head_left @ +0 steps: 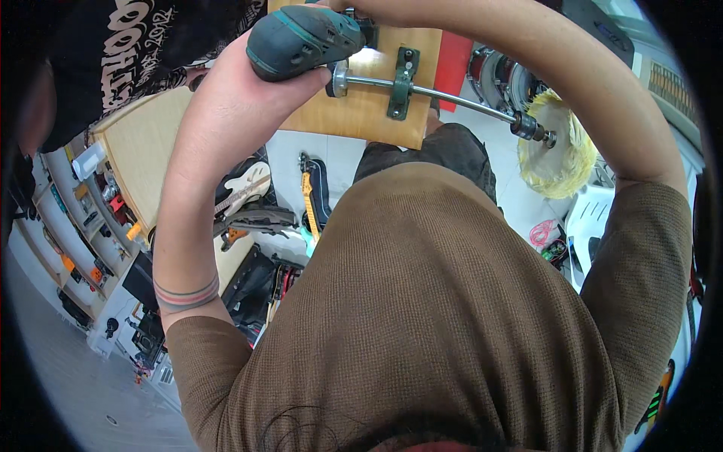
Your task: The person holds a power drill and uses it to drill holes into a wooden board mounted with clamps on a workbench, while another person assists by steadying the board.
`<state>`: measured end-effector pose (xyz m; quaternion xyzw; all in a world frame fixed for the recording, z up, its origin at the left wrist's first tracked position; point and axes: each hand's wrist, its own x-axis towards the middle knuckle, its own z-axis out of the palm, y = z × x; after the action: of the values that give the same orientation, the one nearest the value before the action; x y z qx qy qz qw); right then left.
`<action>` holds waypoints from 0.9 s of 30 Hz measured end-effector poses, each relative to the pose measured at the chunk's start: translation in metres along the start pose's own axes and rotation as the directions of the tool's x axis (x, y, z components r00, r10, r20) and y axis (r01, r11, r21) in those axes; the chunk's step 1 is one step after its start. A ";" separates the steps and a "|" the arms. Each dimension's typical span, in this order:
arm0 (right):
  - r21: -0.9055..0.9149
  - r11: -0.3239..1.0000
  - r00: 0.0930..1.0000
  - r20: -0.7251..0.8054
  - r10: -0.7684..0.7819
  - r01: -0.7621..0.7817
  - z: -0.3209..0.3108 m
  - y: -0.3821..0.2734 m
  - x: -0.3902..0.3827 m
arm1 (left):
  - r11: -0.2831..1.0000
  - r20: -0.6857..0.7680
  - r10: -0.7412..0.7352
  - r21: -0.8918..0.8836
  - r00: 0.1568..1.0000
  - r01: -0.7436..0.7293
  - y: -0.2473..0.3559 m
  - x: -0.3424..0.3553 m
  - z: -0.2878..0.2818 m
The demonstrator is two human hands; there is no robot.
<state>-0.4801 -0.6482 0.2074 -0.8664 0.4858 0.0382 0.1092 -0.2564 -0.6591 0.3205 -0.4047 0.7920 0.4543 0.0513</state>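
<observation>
I've got the power drill (305, 41) up at the top of the view, in front of the worktop (346, 124); L hand (252, 87) is wrapped round it, thumb running underneath, so those fingers are grasping the drill; R hand (370, 7) is cut off by the top edge right by the drill, so can't tell what its fingers are doing.

Step in hand, my best guess: holding the drill in place by the near end of the metal shaft (467, 103); the shaft runs thru a green bracket (404, 84) on the worktop, out to a chuck (527, 126) w/ a fluffy yellow buffing wheel (557, 147); can't tell if drill & shaft are coupled. Next move, I'd say, calls for a steady two-handed hold, drill square to the bracket, sleeves & R forearm well clear of the wheel.

Writing: pale lettering on a dark shirt (132, 56), upper L, worn by another person; it's partly legible but I'm leaving the words out; no label I can make out on the drill, bracket or wheel; no brand to report.
</observation>
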 end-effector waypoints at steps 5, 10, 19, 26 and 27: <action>-0.006 1.000 1.000 -0.004 0.011 -0.011 0.007 0.001 0.003 | 0.998 -0.020 0.048 0.028 0.999 -0.048 -0.004 0.000 0.003; -0.019 0.999 0.999 0.031 0.029 -0.028 0.003 0.001 0.001 | 0.999 0.015 0.016 0.033 1.000 -0.017 0.006 0.003 0.000; -0.009 0.998 0.998 0.009 0.067 -0.066 0.004 -0.002 0.002 | 0.997 0.023 0.017 0.075 1.000 -0.019 0.000 0.002 0.000; -0.010 0.999 0.999 -0.015 0.036 -0.036 0.001 -0.002 0.002 | 0.988 -0.053 0.157 0.000 0.986 -0.157 -0.008 0.003 0.008; -0.024 0.999 0.999 -0.013 0.044 -0.045 0.001 -0.005 0.002 | 0.988 -0.066 0.152 -0.002 0.986 -0.152 -0.007 0.001 0.007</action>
<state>-0.4748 -0.6476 0.2067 -0.8568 0.5051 0.0413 0.0947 -0.2545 -0.6557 0.3112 -0.3578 0.8203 0.4461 -0.0109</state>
